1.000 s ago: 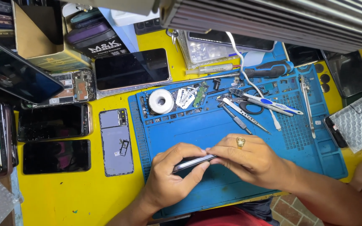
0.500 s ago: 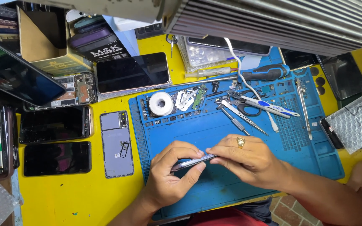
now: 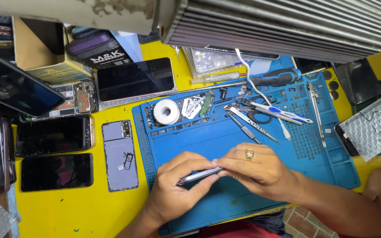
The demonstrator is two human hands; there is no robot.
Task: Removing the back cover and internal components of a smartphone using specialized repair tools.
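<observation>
Both hands — left hand [image 3: 177,189] and right hand [image 3: 254,169] — pinch a thin, dark, silver-edged phone [image 3: 199,175] edge-on between their fingertips, low over the blue silicone repair mat [image 3: 225,132]. Which face points up is unclear. Behind lie a white tape roll [image 3: 166,111] and metal tweezers [image 3: 317,112] on the yellow desk [image 3: 67,211].

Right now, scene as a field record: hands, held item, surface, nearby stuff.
left hand: grips the phone edge-on from below
right hand: fingertips pinch the phone's upper end; gold ring on one finger
surface: blue work mat on a yellow table
on mat: tape roll, scissors, tweezers, toothbrush
left of mat: phone back cover, several dark phones
</observation>
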